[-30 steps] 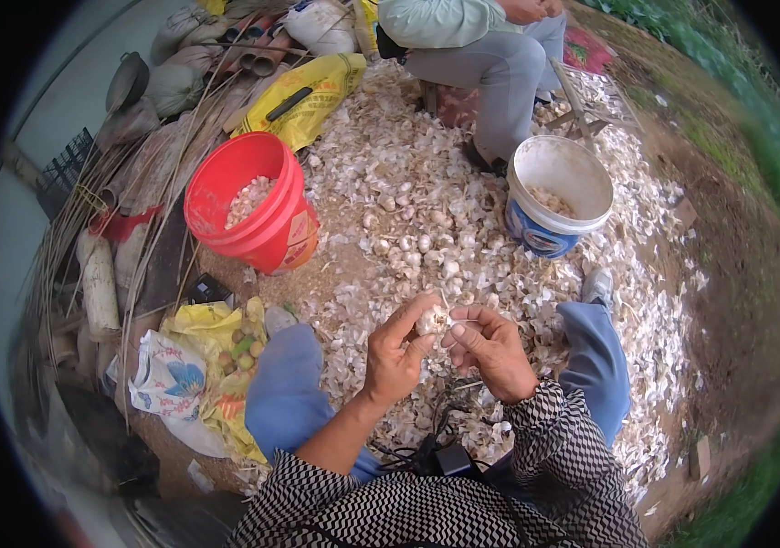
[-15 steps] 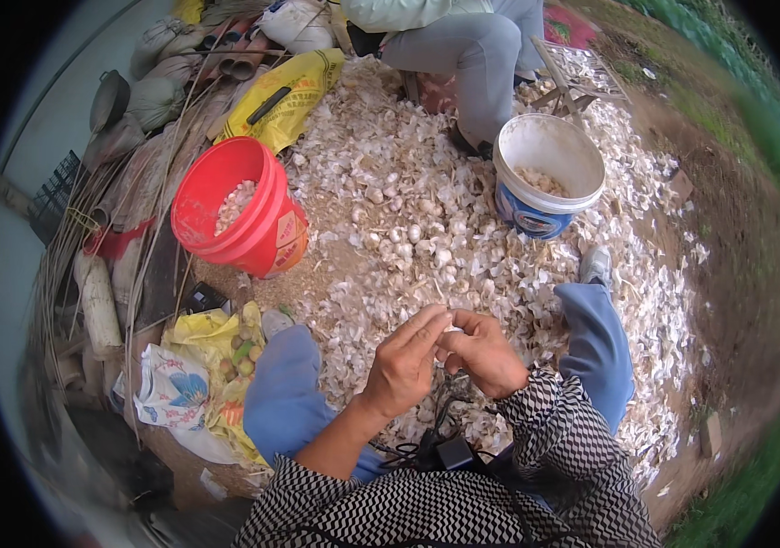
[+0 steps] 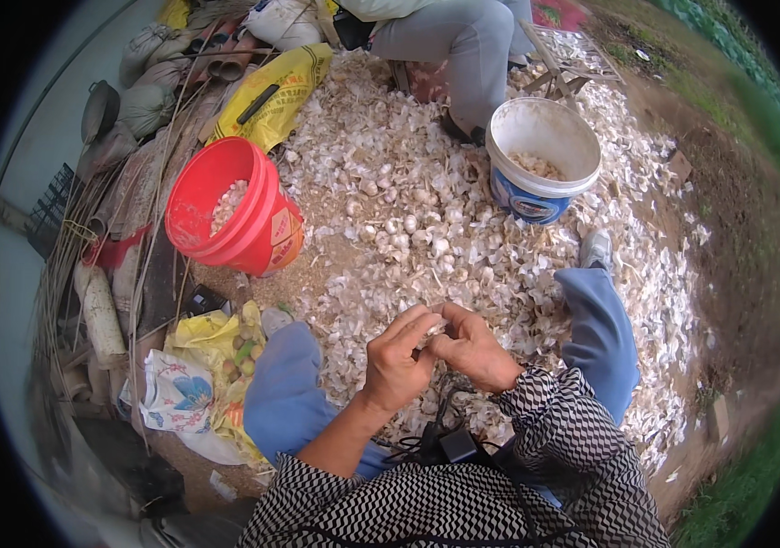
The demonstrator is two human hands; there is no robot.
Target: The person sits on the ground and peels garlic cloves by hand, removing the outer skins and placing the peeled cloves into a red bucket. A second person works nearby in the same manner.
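My left hand [image 3: 397, 361] and my right hand [image 3: 476, 352] meet in front of me, above the ground between my knees. Pinched between the fingertips of both is a small whitish piece of garlic [image 3: 432, 331], mostly covered by the fingers. Beyond them, whole garlic bulbs [image 3: 411, 225] lie in a loose group among a thick spread of papery garlic skins [image 3: 353, 301]. To the left stands a red bucket [image 3: 273, 224] with peeled-looking cloves [image 3: 228, 205] inside. A white and blue bucket [image 3: 529, 199], also with cloves at its bottom, is farther off to the right.
Another person's grey-trousered leg [image 3: 477, 64] is at the far side, beside a wooden folding stool [image 3: 562, 68]. A yellow sack [image 3: 285, 96] lies behind the red bucket. Bags [image 3: 175, 393] rest by my left knee, and poles and pipes [image 3: 102, 310] crowd the left wall. A black cable box [image 3: 457, 446] hangs at my lap.
My fingers have shifted around the garlic piece, and the left fingers are more curled. The view has moved slightly; the buckets stay where they stood.
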